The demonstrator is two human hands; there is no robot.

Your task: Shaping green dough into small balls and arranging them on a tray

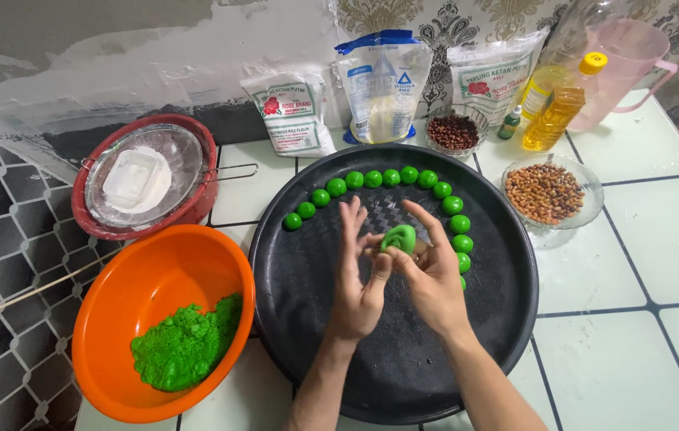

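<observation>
A: Item one, hands?
B: Our left hand (358, 279) and right hand (429, 275) meet over the black round tray (507, 319), fingers curled narrowly around a green dough piece (398, 238) pinched between them.
A: Item two, surroundings?
B: We list green dough balls (387, 177) arced along the tray's far side; an orange bowl (148, 279) of green dough (184, 345) lies left; a glass bowl of peanuts (545, 192) right.

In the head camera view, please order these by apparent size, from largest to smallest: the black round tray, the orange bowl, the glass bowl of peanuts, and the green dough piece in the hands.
1. Black round tray
2. Orange bowl
3. Glass bowl of peanuts
4. Green dough piece

The gaps are clear, so nearness to the camera does not change this order.
</observation>
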